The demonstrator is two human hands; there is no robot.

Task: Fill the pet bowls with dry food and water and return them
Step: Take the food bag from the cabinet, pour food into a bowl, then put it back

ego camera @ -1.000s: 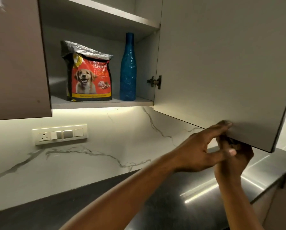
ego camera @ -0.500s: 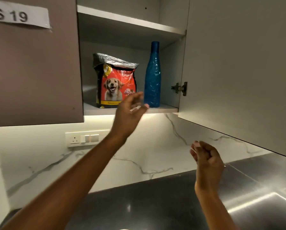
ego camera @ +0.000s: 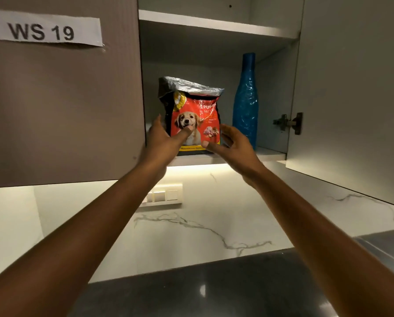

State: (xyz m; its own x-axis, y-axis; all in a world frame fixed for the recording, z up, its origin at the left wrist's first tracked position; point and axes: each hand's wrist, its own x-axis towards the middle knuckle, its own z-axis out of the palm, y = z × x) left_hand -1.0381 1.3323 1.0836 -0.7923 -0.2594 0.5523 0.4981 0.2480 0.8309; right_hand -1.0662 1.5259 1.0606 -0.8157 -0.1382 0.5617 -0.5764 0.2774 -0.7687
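Reaching up on the left, the left hand grips the dog food bag, thumb on its front. The bag stands on the cupboard shelf. The right hand is spread loose at the bag's right side. A blue bottle stands farther right.

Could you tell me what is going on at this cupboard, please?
A person is taking the food bag from the open cupboard. The left grip holds the bag's left edge, thumb across its front. The right grip is open at the bag's right side, thumb by the lower corner. The bag stands on the shelf beside a blue bottle. No bowls are in view.
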